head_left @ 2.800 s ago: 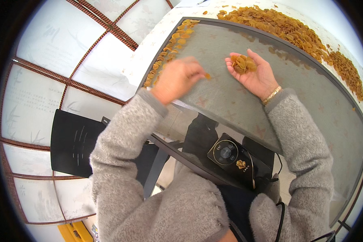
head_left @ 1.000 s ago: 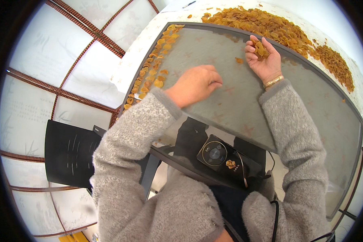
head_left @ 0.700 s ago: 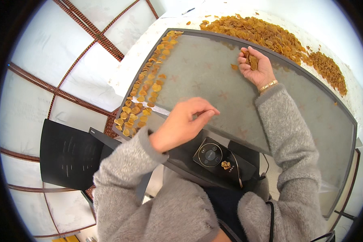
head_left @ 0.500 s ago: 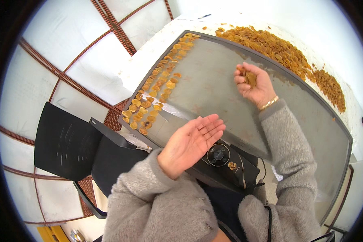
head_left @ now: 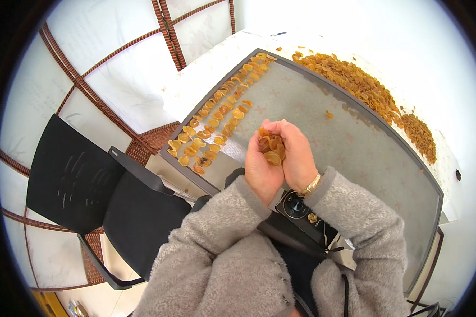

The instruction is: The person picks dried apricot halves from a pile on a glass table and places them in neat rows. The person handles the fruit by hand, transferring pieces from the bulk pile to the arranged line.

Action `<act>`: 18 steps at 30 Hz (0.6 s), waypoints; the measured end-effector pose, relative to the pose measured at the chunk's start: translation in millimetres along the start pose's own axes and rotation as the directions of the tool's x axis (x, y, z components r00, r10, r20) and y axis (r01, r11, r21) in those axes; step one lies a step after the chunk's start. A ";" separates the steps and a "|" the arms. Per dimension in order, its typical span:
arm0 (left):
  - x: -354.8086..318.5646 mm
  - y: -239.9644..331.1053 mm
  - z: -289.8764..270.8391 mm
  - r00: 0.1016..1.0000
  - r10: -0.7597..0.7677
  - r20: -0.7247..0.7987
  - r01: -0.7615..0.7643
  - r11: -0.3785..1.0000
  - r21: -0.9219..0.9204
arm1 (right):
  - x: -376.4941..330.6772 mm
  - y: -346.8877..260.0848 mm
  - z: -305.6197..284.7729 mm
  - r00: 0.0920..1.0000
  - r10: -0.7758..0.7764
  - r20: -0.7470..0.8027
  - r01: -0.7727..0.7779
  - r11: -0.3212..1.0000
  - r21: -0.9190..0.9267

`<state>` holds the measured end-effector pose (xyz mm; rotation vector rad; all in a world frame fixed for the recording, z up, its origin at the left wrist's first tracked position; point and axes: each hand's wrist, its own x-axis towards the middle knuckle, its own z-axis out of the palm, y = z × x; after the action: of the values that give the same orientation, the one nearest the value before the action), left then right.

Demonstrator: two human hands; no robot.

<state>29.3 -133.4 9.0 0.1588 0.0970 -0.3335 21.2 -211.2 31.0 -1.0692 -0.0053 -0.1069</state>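
Observation:
Over the glass-like grey panel [head_left: 349, 153], my left hand [head_left: 262, 171] and my right hand [head_left: 297, 156] are cupped together, sides touching. Between the palms sits a handful of amber dried slices [head_left: 273, 149], thin and curled. Several rows of similar dried slices [head_left: 217, 121] lie along the panel's left end, left of my hands. One loose slice [head_left: 329, 114] rests on the panel farther right. My right wrist wears a gold-coloured bracelet.
A large heap of dried slices [head_left: 354, 79] and a pile of smaller pieces [head_left: 419, 138] lie on the white table beyond the dark frame. A black chair [head_left: 137, 206] stands left. Below my hands is a black device with a round dial [head_left: 294, 205]. Folding screens stand behind.
My right hand has come left and nearer with its slices, meeting my left hand, which has turned from flat to cupped. A loose slice now lies on the panel. The view has shifted slightly.

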 end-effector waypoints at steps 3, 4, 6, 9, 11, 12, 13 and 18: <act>1.4 8.7 -8.7 0.994 -0.030 0.107 0.036 0.998 -0.059 | 1.2 1.7 0.2 0.994 -0.048 0.093 0.047 0.999 0.008; 2.4 13.1 -13.9 0.986 -0.041 0.159 0.054 0.995 -0.078 | -2.5 -5.9 8.2 0.994 -0.038 0.104 0.034 0.998 0.048; 3.6 20.3 -18.3 0.973 -0.045 0.227 0.080 0.986 -0.145 | -6.2 -15.9 19.7 0.993 -0.027 0.119 0.013 0.993 0.121; -1.0 29.2 -6.4 0.989 -0.058 0.135 0.086 0.973 -0.212 | -6.3 -22.9 24.9 0.992 -0.044 0.120 0.024 0.987 0.159; -6.9 33.0 6.9 0.994 -0.104 0.040 0.111 0.961 -0.255 | -4.5 -27.5 23.9 0.990 -0.087 0.108 0.076 0.992 0.101; -9.5 35.5 9.6 0.991 -0.135 0.012 0.133 0.952 -0.274 | -3.0 -31.9 24.1 0.991 -0.089 0.099 0.079 0.992 0.097; -12.3 38.5 10.5 0.986 -0.167 -0.016 0.155 0.943 -0.293 | -1.8 -37.3 24.7 0.992 -0.091 0.089 0.083 0.992 0.093; -38.8 59.8 -0.1 0.953 -0.302 -0.033 0.280 0.914 -0.292 | 31.9 -76.8 -35.6 0.984 -0.168 0.065 0.180 0.923 -0.339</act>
<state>12.8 -65.3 21.9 -0.1317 0.2458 -0.6076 44.3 -281.5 82.8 -1.4203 -0.1176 -0.2575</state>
